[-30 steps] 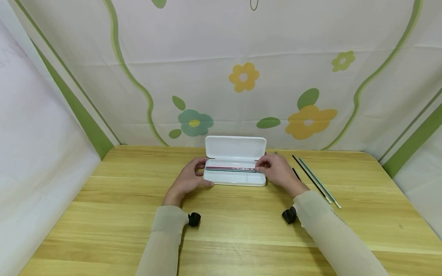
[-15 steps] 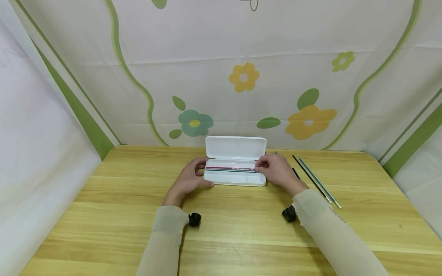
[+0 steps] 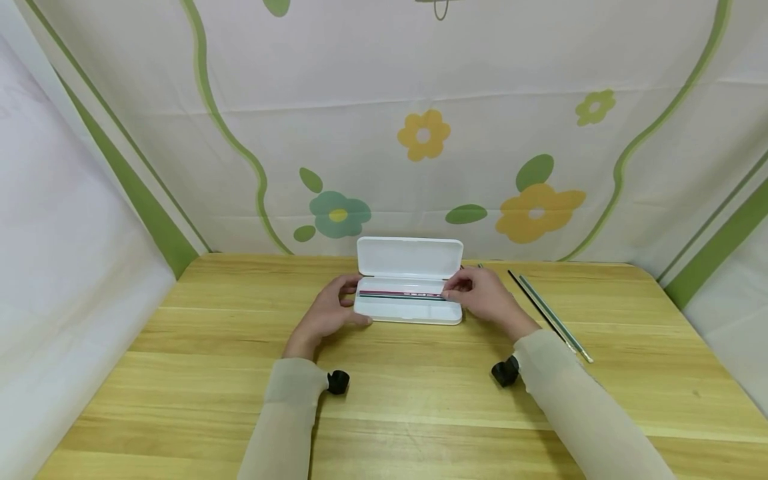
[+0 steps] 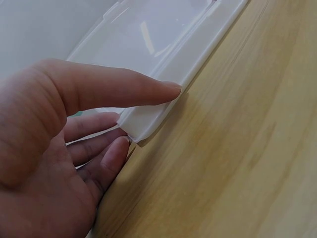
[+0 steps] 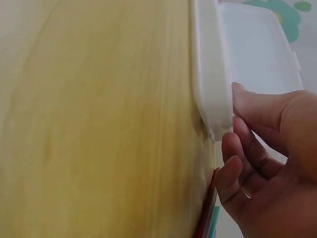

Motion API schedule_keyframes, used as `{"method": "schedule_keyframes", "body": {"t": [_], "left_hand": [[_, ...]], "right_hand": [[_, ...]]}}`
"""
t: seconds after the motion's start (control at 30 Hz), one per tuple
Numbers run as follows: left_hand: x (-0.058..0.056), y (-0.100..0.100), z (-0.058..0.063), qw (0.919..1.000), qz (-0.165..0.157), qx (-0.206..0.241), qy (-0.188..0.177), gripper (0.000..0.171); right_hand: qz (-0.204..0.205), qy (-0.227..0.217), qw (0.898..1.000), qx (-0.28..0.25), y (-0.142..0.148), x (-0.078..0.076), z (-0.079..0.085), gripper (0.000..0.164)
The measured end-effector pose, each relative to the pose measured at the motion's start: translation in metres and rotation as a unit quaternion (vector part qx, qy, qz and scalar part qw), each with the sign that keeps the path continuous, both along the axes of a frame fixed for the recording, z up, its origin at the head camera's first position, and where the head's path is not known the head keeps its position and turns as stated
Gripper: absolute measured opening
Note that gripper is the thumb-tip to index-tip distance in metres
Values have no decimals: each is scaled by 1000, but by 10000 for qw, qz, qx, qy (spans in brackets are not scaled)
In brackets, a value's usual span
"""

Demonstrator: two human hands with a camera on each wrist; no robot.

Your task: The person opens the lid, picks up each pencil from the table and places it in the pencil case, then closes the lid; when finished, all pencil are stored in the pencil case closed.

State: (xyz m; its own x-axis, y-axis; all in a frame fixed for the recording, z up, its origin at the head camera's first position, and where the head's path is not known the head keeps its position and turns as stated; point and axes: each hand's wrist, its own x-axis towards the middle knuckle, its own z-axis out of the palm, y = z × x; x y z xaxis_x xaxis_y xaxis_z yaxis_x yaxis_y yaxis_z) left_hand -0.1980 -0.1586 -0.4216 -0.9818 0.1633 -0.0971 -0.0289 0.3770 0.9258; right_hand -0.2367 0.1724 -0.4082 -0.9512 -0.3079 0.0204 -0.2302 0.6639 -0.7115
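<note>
White pencil case (image 3: 408,311) lies open near the far edge of the table (image 3: 420,413). Our left hand (image 3: 327,308) grips its left end; our right hand (image 3: 483,297) curls its fingers at the right end, whether pinching anything we cannot tell. Red and green pencils (image 3: 384,292) lie inside, black and teal pencils (image 3: 555,319) toward the table's right edge.

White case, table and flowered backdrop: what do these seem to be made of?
White case: probably plastic, smooth and glossy; the left wrist view shows a bright reflection on it.
Table: wood or wood-look laminate, satin; streaky grain runs across it.
Flowered backdrop: likely matte cloth, given its creases, possibly thin sheeting.
</note>
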Motion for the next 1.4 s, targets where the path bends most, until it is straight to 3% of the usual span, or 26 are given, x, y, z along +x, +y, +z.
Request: {"method": "schedule_keyframes", "body": {"t": [0.4, 0.8, 1.4], "left_hand": [[0, 0, -1, 10000, 5, 42, -33, 88], [-1, -1, -2, 10000, 10, 35, -2, 88], [-1, -3, -1, 10000, 3, 51, 3, 88]], "right_hand": [[-414, 37, 9969, -671, 15, 22, 20, 20], [-811, -33, 9911, -1050, 30, 50, 22, 30], [-1061, -188, 9911, -778, 63, 69, 13, 38]]}}
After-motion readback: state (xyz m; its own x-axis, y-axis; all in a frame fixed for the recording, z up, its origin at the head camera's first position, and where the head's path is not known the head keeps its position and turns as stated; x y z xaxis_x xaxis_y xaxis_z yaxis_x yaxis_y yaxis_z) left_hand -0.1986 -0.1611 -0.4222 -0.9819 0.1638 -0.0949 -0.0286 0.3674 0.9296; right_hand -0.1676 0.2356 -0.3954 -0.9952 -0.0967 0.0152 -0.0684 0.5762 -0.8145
